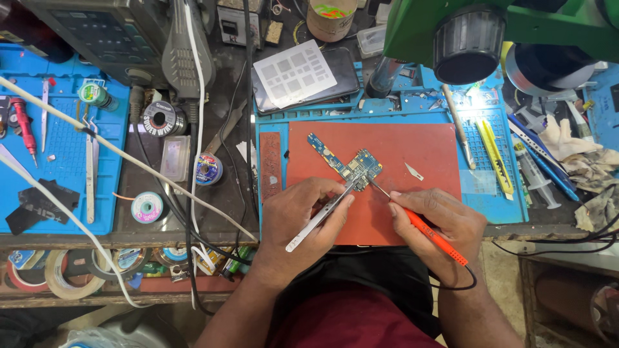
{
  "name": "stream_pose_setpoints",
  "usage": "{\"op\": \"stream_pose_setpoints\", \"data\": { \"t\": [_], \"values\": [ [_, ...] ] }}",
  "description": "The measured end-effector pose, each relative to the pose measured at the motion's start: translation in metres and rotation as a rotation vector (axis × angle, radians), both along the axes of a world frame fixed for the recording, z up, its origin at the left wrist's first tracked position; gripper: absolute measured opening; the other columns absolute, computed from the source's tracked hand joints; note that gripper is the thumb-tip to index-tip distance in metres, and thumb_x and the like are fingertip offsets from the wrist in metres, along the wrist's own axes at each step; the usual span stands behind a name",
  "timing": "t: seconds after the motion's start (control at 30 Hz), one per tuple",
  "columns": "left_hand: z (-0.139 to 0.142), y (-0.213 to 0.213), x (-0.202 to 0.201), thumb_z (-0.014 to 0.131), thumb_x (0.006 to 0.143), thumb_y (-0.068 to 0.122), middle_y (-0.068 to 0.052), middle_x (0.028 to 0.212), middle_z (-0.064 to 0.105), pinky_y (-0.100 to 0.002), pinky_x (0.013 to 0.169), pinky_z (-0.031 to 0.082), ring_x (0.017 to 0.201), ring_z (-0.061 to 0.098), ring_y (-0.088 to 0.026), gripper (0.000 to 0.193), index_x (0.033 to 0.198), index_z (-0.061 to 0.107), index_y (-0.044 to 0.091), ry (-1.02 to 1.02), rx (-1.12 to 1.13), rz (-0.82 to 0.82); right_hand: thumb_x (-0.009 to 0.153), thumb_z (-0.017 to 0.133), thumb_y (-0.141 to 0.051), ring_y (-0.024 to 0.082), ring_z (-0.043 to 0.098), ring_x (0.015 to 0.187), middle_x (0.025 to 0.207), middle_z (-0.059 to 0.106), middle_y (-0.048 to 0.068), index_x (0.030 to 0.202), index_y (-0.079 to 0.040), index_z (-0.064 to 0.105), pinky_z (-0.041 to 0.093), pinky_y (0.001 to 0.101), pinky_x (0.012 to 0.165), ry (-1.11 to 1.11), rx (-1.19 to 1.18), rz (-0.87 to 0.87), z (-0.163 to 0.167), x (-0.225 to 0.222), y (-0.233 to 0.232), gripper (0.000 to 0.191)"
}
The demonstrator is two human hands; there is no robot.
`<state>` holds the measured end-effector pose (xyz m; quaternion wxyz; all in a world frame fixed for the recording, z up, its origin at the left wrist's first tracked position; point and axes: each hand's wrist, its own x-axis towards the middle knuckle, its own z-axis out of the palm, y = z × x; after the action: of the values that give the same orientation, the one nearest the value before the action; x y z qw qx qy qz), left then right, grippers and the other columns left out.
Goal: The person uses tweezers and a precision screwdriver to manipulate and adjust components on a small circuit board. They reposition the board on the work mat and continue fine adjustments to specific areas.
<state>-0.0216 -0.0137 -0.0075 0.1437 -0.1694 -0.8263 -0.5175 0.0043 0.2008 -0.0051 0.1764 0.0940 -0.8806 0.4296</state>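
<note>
A small blue circuit board (345, 164) lies on a red-brown work mat (412, 151) in the middle of the bench. My left hand (300, 219) grips silver tweezers (320, 216), their tips touching the board's near edge. In my right hand (442, 222) is a thin soldering iron with an orange handle (433, 235); its metal tip reaches the board from the right. A black cord runs from the iron's back end toward my lap.
A green microscope head (471, 32) overhangs the top right. A blue silicone mat (496, 167) holds a small blade (413, 171), a yellow tool and syringes. A phone with a stencil (303, 77) lies behind. Left: solder spools, tweezers, cables, tape rolls below.
</note>
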Motion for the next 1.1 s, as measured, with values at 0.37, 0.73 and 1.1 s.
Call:
{"op": "stream_pose_setpoints", "data": {
  "t": [0.37, 0.73, 1.1],
  "values": [
    [0.0009, 0.0006, 0.0000, 0.081, 0.090, 0.014, -0.006, 0.081, 0.074, -0.028, 0.058, 0.057, 0.068, 0.075, -0.016, 0.019, 0.099, 0.065, 0.009, 0.006, -0.011, 0.005, 0.082, 0.079, 0.000, 0.014, 0.072, 0.075, 0.088, 0.076, 0.010, 0.102, -0.002, 0.078, 0.055, 0.0245, 0.068, -0.011, -0.017, -0.012, -0.0007, 0.0014, 0.0006, 0.020],
    [0.0014, 0.0003, -0.0001, 0.081, 0.090, 0.014, -0.006, 0.080, 0.074, -0.028, 0.058, 0.057, 0.068, 0.075, -0.016, 0.019, 0.099, 0.066, 0.009, -0.008, -0.003, -0.006, 0.082, 0.078, 0.000, 0.013, 0.071, 0.072, 0.085, 0.075, 0.009, 0.100, -0.002, 0.077, 0.054, 0.0243, 0.066, 0.001, -0.009, -0.030, 0.0002, 0.0027, 0.0017, 0.018],
    [0.0020, -0.0001, -0.0004, 0.081, 0.089, 0.014, -0.005, 0.081, 0.074, -0.029, 0.058, 0.057, 0.067, 0.074, -0.017, 0.018, 0.098, 0.066, 0.009, -0.013, -0.011, 0.002, 0.081, 0.078, 0.001, 0.013, 0.070, 0.070, 0.084, 0.075, 0.008, 0.100, -0.002, 0.077, 0.053, 0.0237, 0.064, -0.013, -0.033, -0.021, 0.0007, 0.0040, 0.0022, 0.019]
  ]
}}
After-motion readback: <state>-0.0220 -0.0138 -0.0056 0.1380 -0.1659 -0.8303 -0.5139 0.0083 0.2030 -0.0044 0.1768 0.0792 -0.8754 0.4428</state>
